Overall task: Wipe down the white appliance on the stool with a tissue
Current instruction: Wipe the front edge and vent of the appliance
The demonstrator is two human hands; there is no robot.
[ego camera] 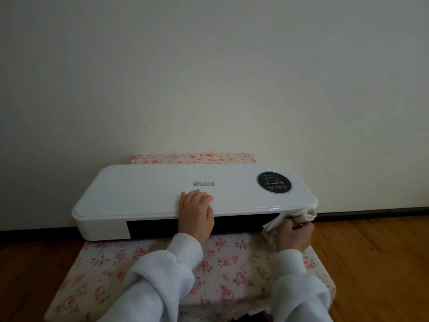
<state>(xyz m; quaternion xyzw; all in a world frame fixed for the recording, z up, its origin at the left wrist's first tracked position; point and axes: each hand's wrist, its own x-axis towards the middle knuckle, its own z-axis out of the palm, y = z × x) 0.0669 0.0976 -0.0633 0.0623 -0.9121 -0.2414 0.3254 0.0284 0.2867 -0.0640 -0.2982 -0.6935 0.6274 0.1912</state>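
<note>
A long white appliance [144, 194] with a gold logo and a round black control panel [274, 182] lies flat across a stool with a floral cover [222, 259]. My left hand [196, 213] rests on the appliance's front edge near the middle, fingers lying over the top. My right hand [294, 235] grips a crumpled white tissue [294, 217] and holds it against the front right corner of the appliance, beside the dark front slot [243, 223].
The stool stands against a plain pale wall [209, 77] with a dark skirting board [371, 211]. Wooden floor [376, 263] lies on both sides of the stool. A small dark object [248, 318] shows at the bottom edge between my sleeves.
</note>
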